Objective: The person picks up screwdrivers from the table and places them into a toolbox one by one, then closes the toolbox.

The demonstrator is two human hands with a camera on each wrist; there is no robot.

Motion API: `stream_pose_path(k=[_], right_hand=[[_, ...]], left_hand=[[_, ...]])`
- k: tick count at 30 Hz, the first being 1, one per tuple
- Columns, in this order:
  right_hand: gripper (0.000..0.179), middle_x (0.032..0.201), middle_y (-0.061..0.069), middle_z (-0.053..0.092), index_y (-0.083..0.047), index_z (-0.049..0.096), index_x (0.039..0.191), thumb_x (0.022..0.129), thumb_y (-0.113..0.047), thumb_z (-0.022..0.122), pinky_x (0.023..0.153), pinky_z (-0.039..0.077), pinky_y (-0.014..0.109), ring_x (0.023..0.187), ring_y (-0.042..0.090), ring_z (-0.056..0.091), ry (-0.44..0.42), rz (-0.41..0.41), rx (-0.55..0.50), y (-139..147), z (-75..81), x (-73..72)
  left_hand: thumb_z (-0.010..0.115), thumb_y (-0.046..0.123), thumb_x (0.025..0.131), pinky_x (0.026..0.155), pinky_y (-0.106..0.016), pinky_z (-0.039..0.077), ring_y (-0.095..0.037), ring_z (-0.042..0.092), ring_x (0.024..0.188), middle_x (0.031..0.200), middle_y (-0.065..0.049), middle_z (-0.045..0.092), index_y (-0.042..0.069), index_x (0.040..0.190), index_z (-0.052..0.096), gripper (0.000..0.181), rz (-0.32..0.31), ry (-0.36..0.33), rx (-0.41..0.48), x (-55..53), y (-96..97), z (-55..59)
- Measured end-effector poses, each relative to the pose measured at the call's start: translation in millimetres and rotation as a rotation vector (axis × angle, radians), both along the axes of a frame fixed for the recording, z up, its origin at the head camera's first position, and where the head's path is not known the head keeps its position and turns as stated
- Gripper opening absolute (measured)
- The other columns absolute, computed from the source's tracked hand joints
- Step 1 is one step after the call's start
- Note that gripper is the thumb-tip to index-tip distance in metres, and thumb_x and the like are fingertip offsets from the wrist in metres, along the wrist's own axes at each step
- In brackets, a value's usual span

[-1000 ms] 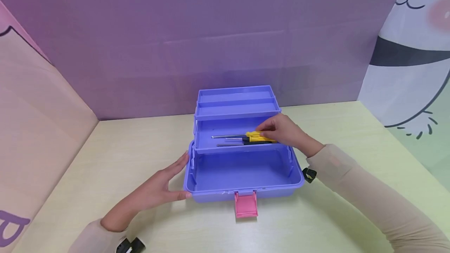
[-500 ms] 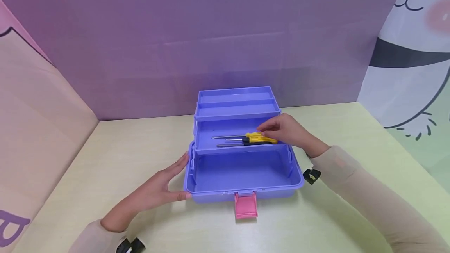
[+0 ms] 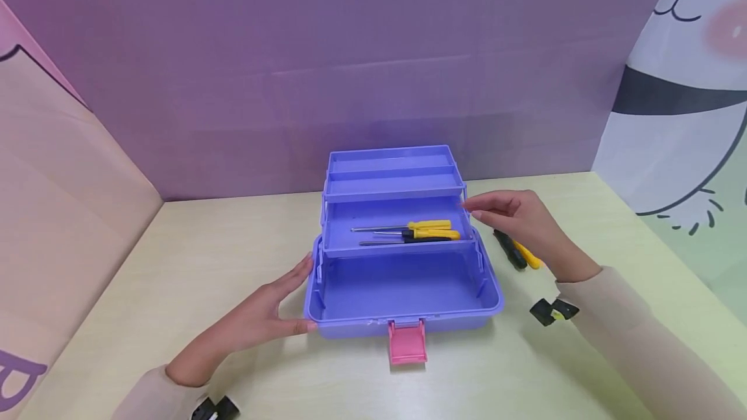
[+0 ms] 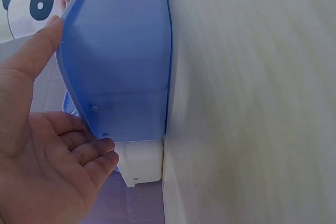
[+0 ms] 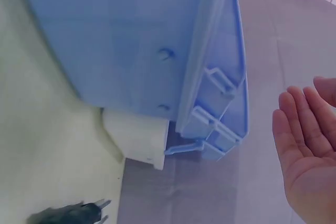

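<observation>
A purple toolbox stands with its tiers unfolded. Screwdrivers lie in its middle tray: a yellow-handled one, a yellow-and-black one and a black-handled one. My left hand rests on the box's left side, thumb near the front corner and fingers farther back; the left wrist view shows fingertips against the box wall. My right hand is in the air just right of the middle tray, holding nothing. Its fingers are extended in the right wrist view.
A black handle and a yellow handle lie on the table right of the box, partly covered by my right hand. A pink latch hangs at the box front. A purple backdrop rises behind the table.
My right hand has left the screwdrivers in the middle tray and moved right, past the tray's edge. The black and yellow handles on the table have come into view. My left hand stays put.
</observation>
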State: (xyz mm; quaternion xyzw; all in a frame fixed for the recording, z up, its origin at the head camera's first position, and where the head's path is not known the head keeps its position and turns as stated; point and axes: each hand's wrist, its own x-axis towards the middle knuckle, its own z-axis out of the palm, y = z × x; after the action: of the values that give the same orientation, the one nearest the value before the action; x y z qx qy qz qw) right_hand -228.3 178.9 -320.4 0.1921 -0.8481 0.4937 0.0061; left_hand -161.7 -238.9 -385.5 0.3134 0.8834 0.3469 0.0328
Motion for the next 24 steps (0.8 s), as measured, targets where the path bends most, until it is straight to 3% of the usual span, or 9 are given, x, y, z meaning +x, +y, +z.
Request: stream_pose_path(k=[4,8,13,19,24], right_hand=[[0.03,0.111,0.005,0.068,-0.002,0.065,0.116,0.093,-0.022,0.06,0.084,0.051,0.018,0.099,0.004,0.063,0.023,-0.045,-0.021,9.8,-4.0,4.5],[0.032,0.11,-0.002,0.069,-0.004,0.065,0.117,0.094,-0.026,0.059,0.085,0.05,0.016,0.1,0.001,0.062,0.023,-0.081,-0.027,16.4,-8.7,7.1],[0.036,0.112,-0.005,0.068,-0.002,0.062,0.121,0.095,-0.027,0.057,0.086,0.046,0.012,0.102,0.001,0.06,-0.032,-0.128,-0.06,22.1,-15.6,11.9],[0.043,0.114,-0.005,0.067,-0.002,0.059,0.124,0.094,-0.032,0.057,0.088,0.044,0.009,0.102,-0.003,0.058,-0.083,-0.185,-0.081,28.6,-24.4,13.4],[0.046,0.104,-0.018,0.067,0.0,0.058,0.124,0.093,-0.034,0.06,0.087,0.044,0.008,0.101,-0.004,0.058,-0.127,-0.212,-0.123,33.3,-32.8,10.5]], left_hand=[[0.072,0.037,0.081,0.105,-0.054,0.027,-0.037,0.022,0.139,0.156,-0.014,0.016,0.004,0.149,0.02,0.092,0.002,0.002,0.0,-0.6,0.2,0.2],[0.072,0.038,0.082,0.106,-0.051,0.027,-0.037,0.022,0.139,0.156,-0.014,0.016,0.004,0.149,0.019,0.092,0.007,-0.001,-0.001,-0.3,0.0,0.1],[0.072,0.036,0.082,0.108,-0.045,0.026,-0.037,0.022,0.139,0.155,-0.015,0.017,0.001,0.149,0.02,0.092,0.006,0.0,-0.004,0.8,-0.7,-0.3],[0.073,0.036,0.081,0.106,-0.052,0.027,-0.036,0.022,0.139,0.156,-0.013,0.016,0.004,0.149,0.02,0.092,0.004,0.008,-0.003,-0.7,-0.2,-0.1],[0.072,0.038,0.081,0.106,-0.052,0.027,-0.035,0.021,0.139,0.156,-0.012,0.016,0.004,0.15,0.019,0.093,0.01,0.0,-0.006,-0.8,-0.8,0.3]])
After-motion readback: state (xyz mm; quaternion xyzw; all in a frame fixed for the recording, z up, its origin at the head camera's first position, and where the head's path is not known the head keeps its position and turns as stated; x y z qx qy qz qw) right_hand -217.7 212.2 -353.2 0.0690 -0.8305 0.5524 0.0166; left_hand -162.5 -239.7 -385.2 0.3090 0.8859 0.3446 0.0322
